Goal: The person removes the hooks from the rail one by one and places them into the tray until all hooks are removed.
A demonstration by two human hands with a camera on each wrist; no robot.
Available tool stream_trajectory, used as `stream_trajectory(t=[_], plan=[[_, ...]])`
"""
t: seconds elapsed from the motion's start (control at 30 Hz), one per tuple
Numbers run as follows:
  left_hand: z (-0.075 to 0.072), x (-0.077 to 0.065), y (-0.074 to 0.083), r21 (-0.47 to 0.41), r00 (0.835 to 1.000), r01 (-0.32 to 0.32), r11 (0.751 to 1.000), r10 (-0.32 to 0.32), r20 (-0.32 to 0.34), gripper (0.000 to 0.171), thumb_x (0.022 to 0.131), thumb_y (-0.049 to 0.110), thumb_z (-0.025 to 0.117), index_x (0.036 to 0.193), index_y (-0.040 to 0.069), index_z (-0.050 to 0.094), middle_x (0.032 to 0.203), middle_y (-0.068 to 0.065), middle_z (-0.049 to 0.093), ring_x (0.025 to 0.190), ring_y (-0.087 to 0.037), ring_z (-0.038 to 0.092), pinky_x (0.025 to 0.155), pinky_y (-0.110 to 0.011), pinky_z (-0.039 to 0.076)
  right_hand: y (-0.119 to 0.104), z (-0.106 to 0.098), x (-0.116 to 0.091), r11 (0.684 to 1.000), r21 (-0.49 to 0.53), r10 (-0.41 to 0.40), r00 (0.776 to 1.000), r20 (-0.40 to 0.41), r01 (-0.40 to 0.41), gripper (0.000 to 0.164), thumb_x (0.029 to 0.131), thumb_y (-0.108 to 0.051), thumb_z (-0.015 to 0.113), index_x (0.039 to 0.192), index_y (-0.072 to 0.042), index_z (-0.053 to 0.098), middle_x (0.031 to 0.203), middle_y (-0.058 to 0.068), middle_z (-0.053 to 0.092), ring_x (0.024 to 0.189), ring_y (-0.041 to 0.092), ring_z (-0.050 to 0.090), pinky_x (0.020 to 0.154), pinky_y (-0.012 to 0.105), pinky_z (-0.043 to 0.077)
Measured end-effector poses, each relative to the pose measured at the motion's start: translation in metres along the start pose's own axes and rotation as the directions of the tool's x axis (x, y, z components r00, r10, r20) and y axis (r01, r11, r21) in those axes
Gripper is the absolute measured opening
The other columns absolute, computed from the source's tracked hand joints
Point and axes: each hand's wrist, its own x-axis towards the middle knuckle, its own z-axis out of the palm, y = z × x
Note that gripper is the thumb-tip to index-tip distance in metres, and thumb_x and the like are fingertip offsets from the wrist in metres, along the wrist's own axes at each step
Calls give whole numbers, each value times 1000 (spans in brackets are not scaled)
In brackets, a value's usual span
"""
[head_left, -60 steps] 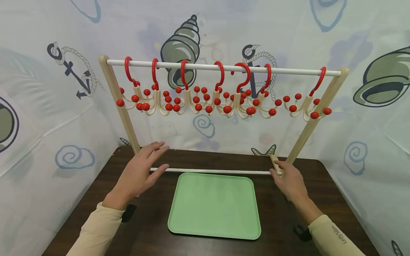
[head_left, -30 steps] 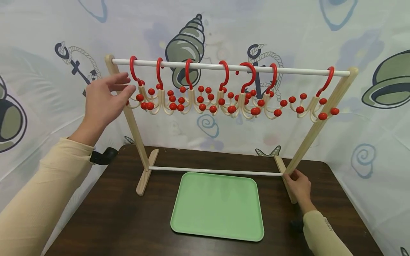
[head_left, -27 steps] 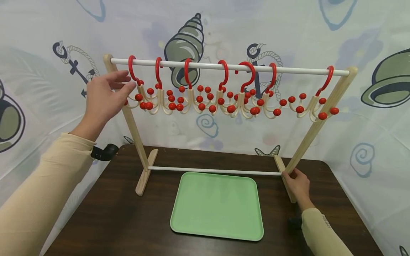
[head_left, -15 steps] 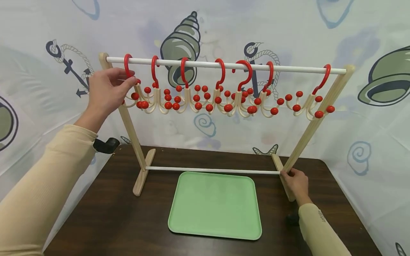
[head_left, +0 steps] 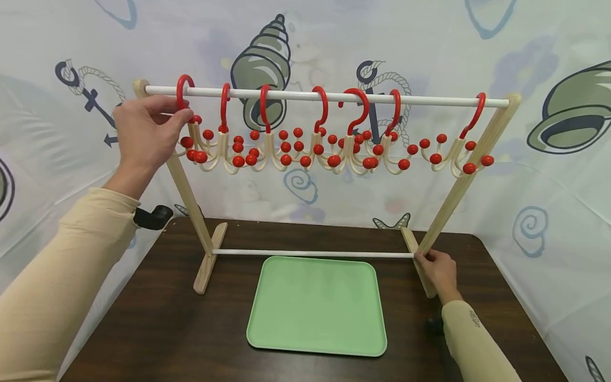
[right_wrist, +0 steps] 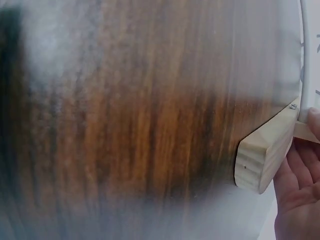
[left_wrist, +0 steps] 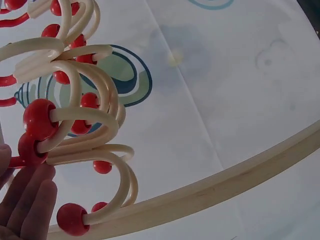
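My left hand pinches the red hook of the leftmost multi-arm hanger, whose top stands a little above the upper white rail. Cream arms with red ball tips spread from this hanger in the left wrist view, close to my fingers. Low on the right, my right hand grips the bottom of the rack's right wooden post. In the right wrist view, that hand is beside the wooden foot; its grip is partly cut off.
Several more such hangers hang along the upper rail. A green tray lies on the dark wooden table, in front of the rack's lower white bar. A printed cloth stands behind the rack.
My left hand has risen from beside the left post to the leftmost hanger and taken its hook, now slightly raised. My right hand has moved from the rack's right foot to the post's base.
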Motion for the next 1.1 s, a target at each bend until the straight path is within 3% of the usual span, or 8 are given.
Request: stream_trajectory(t=[0.27, 0.43, 0.67, 0.97, 1.03, 1.1], plan=[[-3, -1, 4, -25, 988, -105, 994, 101, -117, 30, 89, 33, 72, 115, 18, 75, 107, -5, 73, 88, -1, 69, 71, -10, 49, -2, 0, -8, 1000, 1, 17, 1000, -19, -17, 44, 94, -31, 66, 116, 7, 67, 103, 26, 68, 88, 42, 66, 73, 53, 54], [1, -5, 4, -23, 982, -163, 986, 160, -102, 31, 89, 34, 72, 112, 15, 76, 102, -5, 74, 85, 1, 69, 76, -13, 51, -3, -1, -15, 999, 2, 33, 999, -35, -33, 44, 95, -31, 66, 118, 7, 67, 104, 26, 68, 89, 42, 66, 74, 54, 54], [5, -11, -8, -21, 985, -157, 987, 155, -81, 32, 89, 34, 72, 110, 11, 76, 102, -4, 74, 85, 1, 68, 81, -14, 50, -4, -2, -25, 1000, -1, 27, 998, -57, -27, 43, 94, -31, 66, 118, 6, 67, 107, 27, 68, 93, 45, 64, 76, 55, 52], [6, -8, -8, -19, 956, -281, 960, 278, -91, 25, 90, 25, 72, 107, 7, 77, 97, -8, 75, 76, 25, 51, 79, -11, 49, -6, -3, -32, 999, -6, 43, 997, -67, -43, 41, 94, -29, 66, 115, 5, 68, 108, 27, 67, 95, 46, 64, 78, 55, 51], [6, -7, -7, -12, 952, -292, 956, 289, -103, 25, 90, 25, 72, 108, 8, 77, 97, -8, 75, 79, 21, 55, 78, -10, 49, -7, -3, -33, 999, -2, 43, 997, -64, -43, 41, 94, -30, 66, 115, 6, 68, 107, 27, 67, 95, 45, 64, 77, 54, 51], [5, -7, -5, -1, 947, -305, 952, 304, -107, 26, 90, 25, 72, 109, 8, 76, 98, -8, 75, 85, 9, 65, 80, -12, 49, -7, -3, -33, 999, 5, 45, 997, -60, -44, 42, 94, -30, 66, 115, 7, 68, 105, 27, 68, 92, 44, 64, 75, 54, 52]])
